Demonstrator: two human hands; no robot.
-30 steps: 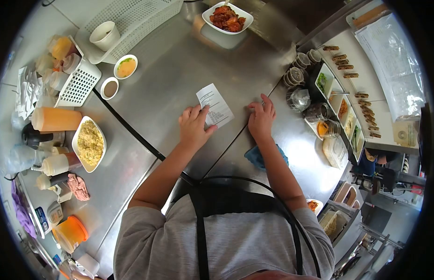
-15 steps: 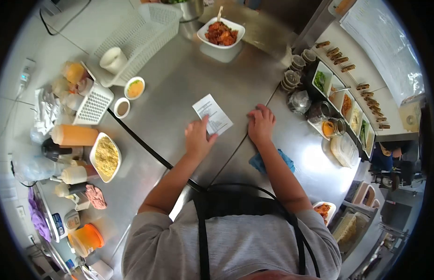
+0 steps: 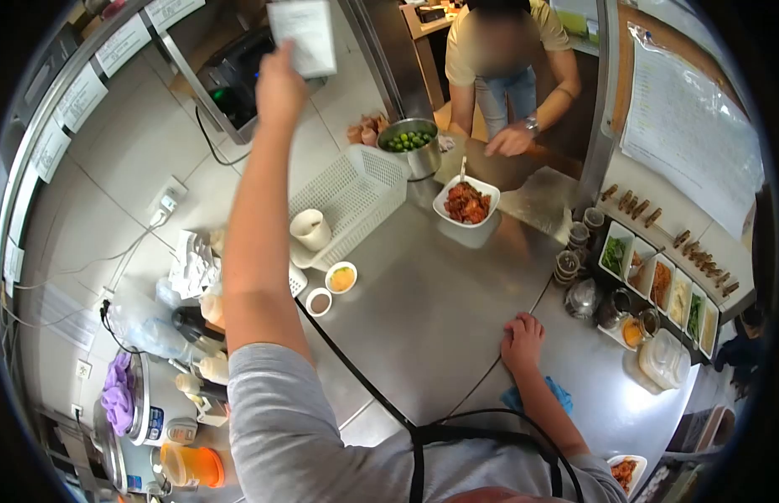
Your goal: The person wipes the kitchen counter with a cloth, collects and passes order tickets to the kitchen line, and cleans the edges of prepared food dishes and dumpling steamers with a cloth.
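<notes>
My left hand (image 3: pixel 280 88) is raised high at the upper left, its fingers closed on the edge of a printed paper ticket (image 3: pixel 304 40). Behind the ticket is a dark machine (image 3: pixel 234 80) on a shelf. My right hand (image 3: pixel 523 339) rests on the steel counter with its fingers loosely bent and nothing in them. Under my right forearm lies a blue cloth (image 3: pixel 557 394). A white bowl of red-sauced food (image 3: pixel 467 204) with a utensil handle sticking up stands at the far side.
Across the counter a person (image 3: pixel 511 75) leans in. At left are a white plastic basket (image 3: pixel 356 197), two small sauce cups (image 3: pixel 341 277) and several bottles. A black rack of ingredient trays (image 3: pixel 657 285) lines the right. Several tickets (image 3: pixel 81 99) hang from a rail at upper left.
My left hand has lifted the ticket off the counter, up and to the left. My right hand stays on the counter. The view has tilted up, bringing the person and the ticket rail into sight.
</notes>
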